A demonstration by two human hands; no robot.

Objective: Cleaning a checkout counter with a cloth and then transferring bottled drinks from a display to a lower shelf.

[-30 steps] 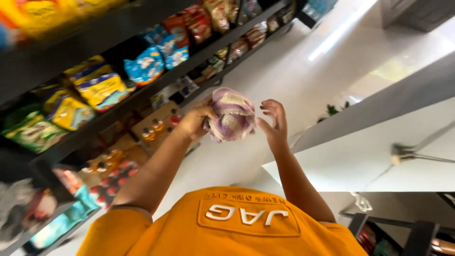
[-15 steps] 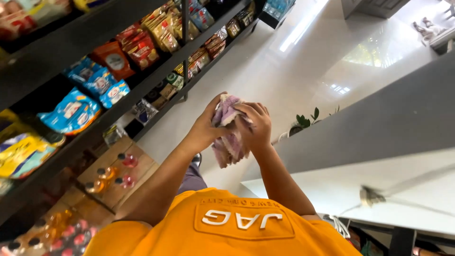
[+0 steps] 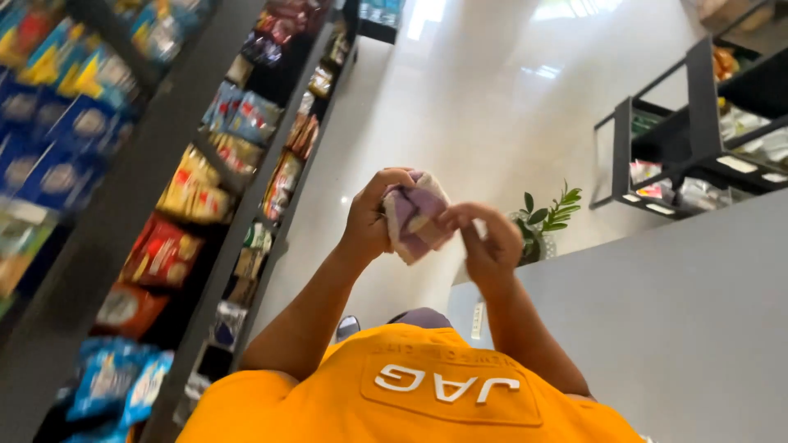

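A crumpled purple and white cloth [image 3: 414, 215] is bunched up in front of my chest, above the orange shirt I wear. My left hand [image 3: 371, 217] grips its left side with fingers curled over the top. My right hand [image 3: 484, 242] pinches its right edge between thumb and fingers. Both hands hold it up in the air over a shiny pale floor [image 3: 460, 98].
Dark shelves [image 3: 246, 164] full of coloured snack packets run along my left. A grey counter [image 3: 673, 312] stands at my right, with a small green potted plant [image 3: 542, 221] at its corner. A black metal rack [image 3: 698, 131] with goods stands further back right.
My view has swung, so the shelves now run further to the left. Both hands have kept the cloth and squeezed it into a tighter bundle; my right hand has shifted to its right edge.
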